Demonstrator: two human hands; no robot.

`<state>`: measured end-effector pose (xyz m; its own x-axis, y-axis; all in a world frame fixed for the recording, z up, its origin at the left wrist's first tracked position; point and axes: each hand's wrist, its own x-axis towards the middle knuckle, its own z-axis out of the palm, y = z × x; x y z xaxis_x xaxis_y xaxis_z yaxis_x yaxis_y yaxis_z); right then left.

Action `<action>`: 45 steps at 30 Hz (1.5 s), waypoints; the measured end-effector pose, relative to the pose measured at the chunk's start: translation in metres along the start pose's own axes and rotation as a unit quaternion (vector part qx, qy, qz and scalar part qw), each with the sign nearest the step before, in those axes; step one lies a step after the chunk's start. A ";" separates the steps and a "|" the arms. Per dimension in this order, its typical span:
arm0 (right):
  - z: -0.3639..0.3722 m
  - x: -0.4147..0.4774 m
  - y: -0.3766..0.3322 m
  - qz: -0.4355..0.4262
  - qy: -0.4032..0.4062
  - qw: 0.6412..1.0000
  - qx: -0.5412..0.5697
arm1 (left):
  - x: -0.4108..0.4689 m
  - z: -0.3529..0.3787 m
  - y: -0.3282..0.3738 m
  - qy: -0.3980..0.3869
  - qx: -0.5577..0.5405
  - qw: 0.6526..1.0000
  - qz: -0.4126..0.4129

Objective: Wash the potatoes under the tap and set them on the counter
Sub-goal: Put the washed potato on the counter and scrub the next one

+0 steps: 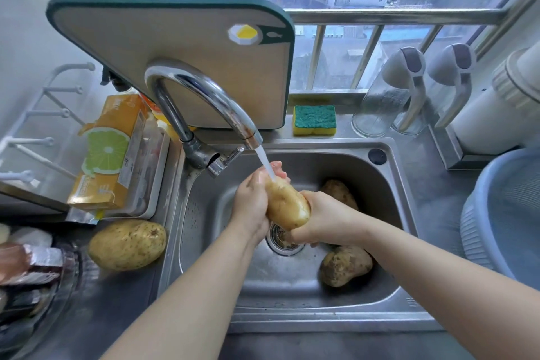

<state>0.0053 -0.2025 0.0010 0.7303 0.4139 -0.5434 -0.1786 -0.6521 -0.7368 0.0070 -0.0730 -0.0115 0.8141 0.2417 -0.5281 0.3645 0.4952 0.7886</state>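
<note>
Both my hands hold one pale wet potato (287, 206) over the steel sink (292, 310). Water runs from the curved chrome tap (204, 96) onto the potato's far end. My left hand (252, 202) wraps its left side and far end. My right hand (320, 218) grips its near end from the right. Two dirty brown potatoes lie in the basin: one (344, 266) at the near right, another (339, 193) behind my right hand, partly hidden. A large yellowish potato (127, 244) rests on the counter left of the sink.
A cutting board (187, 47) leans behind the tap. A yellow-green sponge (315, 120) and two clear glass bottles (388, 96) stand on the ledge. An orange box (114, 152) sits in a tray at left. A blue basin (502, 213) stands on the right.
</note>
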 end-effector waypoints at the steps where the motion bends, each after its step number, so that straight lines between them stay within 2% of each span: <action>1: 0.001 0.000 -0.001 -0.004 0.001 1.000 -0.003 | -0.001 0.000 0.002 0.005 -0.014 1.000 -0.015; 5: 0.004 -0.001 -0.004 -0.023 0.070 0.989 -0.128 | -0.004 0.005 0.001 0.032 0.008 0.999 -0.022; 10: 0.013 -0.001 -0.006 -0.074 0.149 0.947 -0.273 | -0.007 -0.003 -0.016 0.009 0.132 0.989 0.070; 14: 0.015 -0.005 -0.002 -0.126 0.176 0.923 -0.318 | -0.009 -0.003 -0.018 0.016 0.101 0.993 0.063; 18: 0.005 -0.004 -0.001 -0.156 0.154 0.953 -0.209 | -0.005 0.001 -0.009 0.118 -0.012 0.993 -0.015; 21: 0.002 0.003 0.000 -0.104 0.177 0.974 -0.097 | -0.004 0.009 0.000 0.132 -0.091 0.984 -0.084; 24: 0.008 0.006 -0.001 -0.059 0.186 0.981 -0.018 | -0.008 0.013 0.006 0.134 -0.087 0.984 -0.081; 29: 0.009 0.011 -0.005 -0.082 0.112 0.987 0.083 | -0.006 0.007 0.015 0.153 -0.054 0.985 -0.052; 32: 0.006 0.013 0.001 -0.079 0.036 0.964 0.251 | -0.002 0.003 0.025 0.174 -0.079 0.981 -0.048; 35: 0.011 0.014 0.006 -0.061 -0.003 0.901 0.430 | 0.001 -0.005 0.031 0.184 -0.138 0.972 -0.045; 37: 0.017 0.016 0.006 -0.066 0.014 0.891 0.449 | -0.002 -0.009 0.029 0.177 -0.140 0.974 -0.036; 41: 0.025 0.023 -0.001 -0.051 0.142 0.915 0.374 | -0.020 -0.012 0.019 0.098 -0.091 0.991 -0.022; 43: 0.026 0.024 -0.003 -0.042 0.120 0.919 0.373 | -0.022 -0.016 0.016 0.083 -0.089 0.992 -0.024; 45: 0.024 0.023 -0.002 -0.028 0.049 0.909 0.413 | -0.019 -0.020 0.018 0.105 -0.095 0.990 -0.014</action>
<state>0.0063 -0.1766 -0.0196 0.8017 0.3458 -0.4875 -0.5439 0.0838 -0.8350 -0.0115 -0.0523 0.0063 0.6858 0.3833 -0.6187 0.2788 0.6469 0.7098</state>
